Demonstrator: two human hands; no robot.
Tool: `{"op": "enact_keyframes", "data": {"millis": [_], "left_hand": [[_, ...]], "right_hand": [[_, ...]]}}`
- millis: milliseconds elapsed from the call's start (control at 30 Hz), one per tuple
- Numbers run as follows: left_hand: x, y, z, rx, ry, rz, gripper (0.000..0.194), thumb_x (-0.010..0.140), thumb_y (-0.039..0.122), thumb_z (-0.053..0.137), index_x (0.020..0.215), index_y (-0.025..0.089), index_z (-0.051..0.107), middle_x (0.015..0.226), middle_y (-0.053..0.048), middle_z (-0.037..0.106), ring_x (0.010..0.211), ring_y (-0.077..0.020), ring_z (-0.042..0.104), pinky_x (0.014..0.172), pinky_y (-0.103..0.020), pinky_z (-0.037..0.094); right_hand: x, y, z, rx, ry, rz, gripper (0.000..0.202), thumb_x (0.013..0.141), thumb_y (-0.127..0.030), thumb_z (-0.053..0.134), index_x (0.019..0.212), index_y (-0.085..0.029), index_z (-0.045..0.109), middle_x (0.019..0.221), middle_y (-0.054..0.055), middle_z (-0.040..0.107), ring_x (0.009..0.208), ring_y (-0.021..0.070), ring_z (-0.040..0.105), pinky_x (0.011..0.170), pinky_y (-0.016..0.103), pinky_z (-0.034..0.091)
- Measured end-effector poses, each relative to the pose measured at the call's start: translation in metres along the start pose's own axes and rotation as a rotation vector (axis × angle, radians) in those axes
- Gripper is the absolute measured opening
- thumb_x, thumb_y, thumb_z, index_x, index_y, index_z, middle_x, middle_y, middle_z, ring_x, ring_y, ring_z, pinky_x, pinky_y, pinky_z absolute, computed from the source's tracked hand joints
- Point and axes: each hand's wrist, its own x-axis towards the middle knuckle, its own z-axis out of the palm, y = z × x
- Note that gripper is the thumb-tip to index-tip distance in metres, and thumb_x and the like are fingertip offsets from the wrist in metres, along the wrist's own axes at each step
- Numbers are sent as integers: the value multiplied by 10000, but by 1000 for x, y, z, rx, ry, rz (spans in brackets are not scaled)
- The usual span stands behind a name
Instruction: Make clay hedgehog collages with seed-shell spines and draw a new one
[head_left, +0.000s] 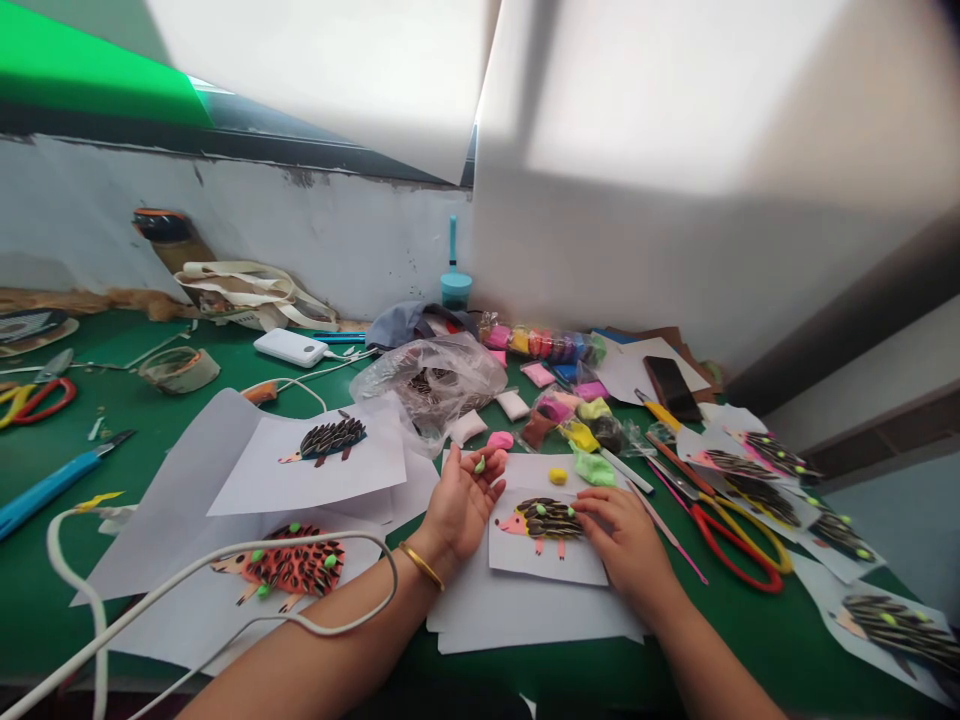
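A small hedgehog picture card (517, 562), with dark seed-like spines, a pink face and small green clay dots, lies on a stack of white paper (480, 610). My left hand (461, 505) is palm up just left of the card, fingers loosely curled, holding a small piece of green clay (480, 465). My right hand (619, 535) rests over the card's right edge. Its thumb and fingertips are pinched together at a green clay ball (571, 510) on the hedgehog's back. A yellow clay lump (557, 477) sits on the paper behind the card.
White cables (225, 550) cross over my left forearm. Other hedgehog pictures (300, 560) lie at left and along the right edge. Clay packets (592, 465) and a plastic bag of seeds (427, 385) stand behind. Scissors (739, 550) lie right, a blue utility knife (52, 490) left.
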Motion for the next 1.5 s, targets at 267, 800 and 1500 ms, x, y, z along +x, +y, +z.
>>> {"op": "enact_keyframes", "data": {"millis": [267,800,1500], "left_hand": [[1,0,-1,9,2,1,492,955,524,387,1056,114,638,926,-91,649,792,-128,636,703,-229,522],[1,-1,-3,9,-12,5,472,950,520,410,1011,121,653,904,-81,649,788,-124,635,702,-230,526],[-2,-3,0,39,-8,26,323,948,394,483,1025,133,657,965,-79,672,806,-116,638,727,-230,514]], "right_hand": [[3,-3,-2,5,-11,36,99,839,-294,617,864,-250,702,1005,55,703,1011,270,604,926,456,427],[-1,-2,-5,-14,9,-10,207,898,-342,545,907,-246,728,1016,75,705,1019,273,603,896,457,461],[3,-7,-1,-13,5,4,126,852,-329,625,875,-249,720,1018,65,700,1022,277,595,914,466,445]]}}
